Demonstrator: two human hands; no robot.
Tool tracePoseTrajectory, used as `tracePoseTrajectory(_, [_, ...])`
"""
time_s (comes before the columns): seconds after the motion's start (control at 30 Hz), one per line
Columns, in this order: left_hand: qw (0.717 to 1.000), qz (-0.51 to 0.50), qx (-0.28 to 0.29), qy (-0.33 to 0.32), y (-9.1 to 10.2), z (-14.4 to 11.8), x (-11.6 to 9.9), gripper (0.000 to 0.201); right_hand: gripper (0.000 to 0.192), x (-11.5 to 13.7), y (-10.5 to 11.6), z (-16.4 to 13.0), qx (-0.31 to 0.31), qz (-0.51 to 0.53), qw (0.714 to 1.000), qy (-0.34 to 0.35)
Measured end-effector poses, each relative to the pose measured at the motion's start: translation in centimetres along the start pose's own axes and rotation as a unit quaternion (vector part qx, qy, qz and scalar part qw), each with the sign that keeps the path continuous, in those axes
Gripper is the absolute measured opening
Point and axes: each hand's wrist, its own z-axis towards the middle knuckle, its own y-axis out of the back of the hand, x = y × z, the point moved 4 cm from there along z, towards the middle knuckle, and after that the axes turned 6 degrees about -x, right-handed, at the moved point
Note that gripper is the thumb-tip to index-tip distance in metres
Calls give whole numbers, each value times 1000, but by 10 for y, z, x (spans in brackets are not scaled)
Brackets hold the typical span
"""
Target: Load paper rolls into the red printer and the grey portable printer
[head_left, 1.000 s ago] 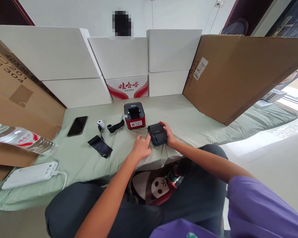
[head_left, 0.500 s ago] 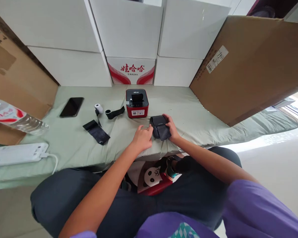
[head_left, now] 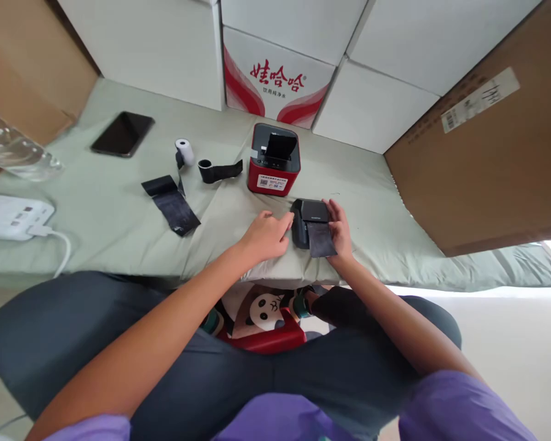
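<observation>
The right hand (head_left: 338,229) has its grip on the black printer (head_left: 308,219), fingers laid along its right side and down beside the dark strip (head_left: 321,240) that hangs out of its front. The left hand (head_left: 264,236) is loosely curled and holds nothing; its fingertips just touch the printer's left edge. The printer sits near the front edge of the bed (head_left: 119,233), just before the red printer (head_left: 273,160), whose lid stands open.

The step in hand looks like drawing or tearing off the strip; whether the right thumb pinches it I cannot tell from this angle. A clean pull would want the left hand bracing the body.

Further left lie a longer dark strip (head_left: 171,204), a black roll (head_left: 218,171), a white roll (head_left: 184,150) and a phone (head_left: 122,133).
</observation>
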Motion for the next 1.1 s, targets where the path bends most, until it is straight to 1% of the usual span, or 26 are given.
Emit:
tracePoseTrajectory(0.1, [1000,-8,-2,0,-2,-1,-3,33,58,0,3,0,3,-3,1000,-10])
tracePoseTrajectory(0.2, [999,-24,-21,-8,-5,-7,-4,49,59,1,4,1,5,2,1000,-12])
tracePoseTrajectory(0.27, [998,-39,-39,-10,-7,-14,-3,60,58,2,5,2,11,-3,1000,-7])
tracePoseTrajectory(0.37, [997,-48,-66,-8,-9,-31,0,65,56,2,8,2,21,-19,1000,2])
tracePoseTrajectory(0.47, [995,-49,-89,-22,-7,-51,2,62,54,2,13,-2,28,-22,999,14])
tracePoseTrajectory(0.6, [994,-46,-85,-54,-4,-76,2,50,54,6,17,-7,42,-44,998,23])
tracePoseTrajectory(0.7, [994,-42,-80,-67,-3,-91,2,39,54,12,17,-6,40,-62,997,20])
tracePoseTrajectory(0.83, [992,-45,-95,-66,1,-109,0,31,50,21,12,-1,33,-80,996,17])
tracePoseTrajectory(0.9, [988,-46,-119,-87,5,-118,-5,26,45,27,8,2,27,-88,995,25])
tracePoseTrajectory(0.97, [978,-42,-156,-128,10,-128,-13,23,39,33,5,7,11,-101,994,35])
tracePoseTrajectory(1.03, [964,-41,-197,-173,14,-137,-22,21,34,40,5,13,-24,-121,992,37])
tracePoseTrajectory(1.1, [954,-46,-217,-203,13,-145,-29,18,32,46,5,23,-64,-141,987,32])
